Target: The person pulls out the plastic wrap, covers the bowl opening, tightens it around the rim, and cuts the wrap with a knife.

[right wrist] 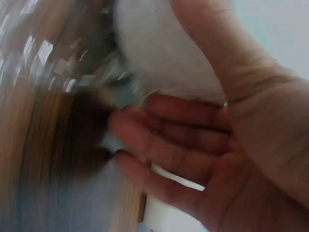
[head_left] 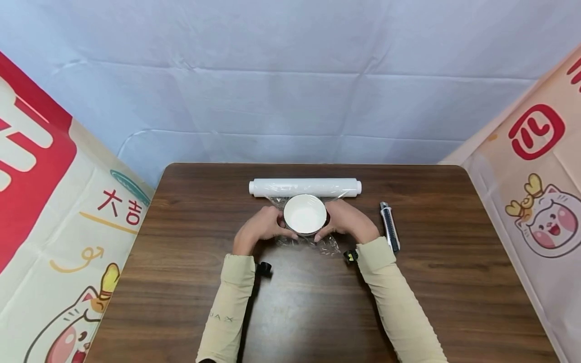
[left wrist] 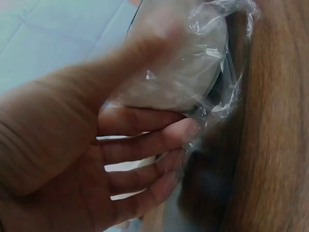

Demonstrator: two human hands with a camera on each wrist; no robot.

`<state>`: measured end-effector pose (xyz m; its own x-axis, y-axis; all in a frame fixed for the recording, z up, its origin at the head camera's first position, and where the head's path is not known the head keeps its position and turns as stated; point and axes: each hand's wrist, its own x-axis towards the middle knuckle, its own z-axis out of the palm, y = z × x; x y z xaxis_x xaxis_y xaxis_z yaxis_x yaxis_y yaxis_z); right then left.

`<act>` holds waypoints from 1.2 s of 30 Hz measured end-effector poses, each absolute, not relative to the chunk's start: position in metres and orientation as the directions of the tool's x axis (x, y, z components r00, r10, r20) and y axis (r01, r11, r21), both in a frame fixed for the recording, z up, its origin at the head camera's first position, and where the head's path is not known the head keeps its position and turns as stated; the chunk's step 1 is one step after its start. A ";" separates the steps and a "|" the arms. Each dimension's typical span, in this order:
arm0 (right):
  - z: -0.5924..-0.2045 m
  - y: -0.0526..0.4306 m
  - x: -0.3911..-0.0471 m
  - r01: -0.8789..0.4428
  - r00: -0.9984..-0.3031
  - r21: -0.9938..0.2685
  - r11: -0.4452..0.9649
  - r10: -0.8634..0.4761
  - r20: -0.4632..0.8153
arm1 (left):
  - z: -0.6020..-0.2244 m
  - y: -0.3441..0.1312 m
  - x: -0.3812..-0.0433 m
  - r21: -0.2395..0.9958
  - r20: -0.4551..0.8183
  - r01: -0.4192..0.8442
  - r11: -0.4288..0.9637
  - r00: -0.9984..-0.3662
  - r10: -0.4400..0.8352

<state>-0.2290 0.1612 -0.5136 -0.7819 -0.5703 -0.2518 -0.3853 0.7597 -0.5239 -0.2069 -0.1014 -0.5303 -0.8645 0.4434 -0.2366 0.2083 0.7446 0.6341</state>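
Two bare hands steady a white bowl [head_left: 305,214] on a wooden table [head_left: 181,242], just on the near side of a white roll [head_left: 305,187]. The left hand [head_left: 262,225] has its grip curled around the bowl wall toward the roll's left end; the right hand [head_left: 348,219] mirrors it toward the right end, both thumbs on the side away from the roll. Crinkled clear film [head_left: 329,245] clings about the bowl and reaches back to the roll; whether it crosses the mouth cannot be told. A utility knife [head_left: 390,228] lies past the roll's right end, nearer the person. The bowl, apparently upright, looks stiff and fairly light, perhaps breakable, its smooth wall likely slippery; opposite sides below the rim offer the surest hold. The film seems thin and limp, best pinched at its loose edges.
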 end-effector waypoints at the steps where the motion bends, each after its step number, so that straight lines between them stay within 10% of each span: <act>1: -0.513 0.161 -0.230 -0.382 -0.781 -0.519 0.765 -0.568 -0.261 | -0.530 -0.102 -0.208 0.634 -0.241 0.208 0.744 -0.862 0.446; 13: -0.517 0.161 -0.221 -0.346 -0.745 -0.641 0.685 -0.616 -0.256 | -0.530 -0.103 -0.202 0.633 -0.235 0.238 0.737 -0.848 0.475; 22: -0.521 0.144 -0.206 -0.270 -0.873 -0.573 0.774 -0.447 -0.193 | -0.544 -0.092 -0.199 0.515 -0.075 0.318 0.796 -0.909 0.411; 36: -0.532 0.156 -0.199 -0.278 -0.818 -0.729 0.626 -0.552 -0.163 | -0.541 -0.102 -0.194 0.619 -0.161 0.281 0.734 -0.869 0.468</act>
<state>-0.1991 0.1564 -0.5320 -0.8177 -0.5522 -0.1626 -0.2779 0.6261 -0.7286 -0.1940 -0.1018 -0.5415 -0.8687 0.4683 -0.1613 0.2805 0.7335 0.6191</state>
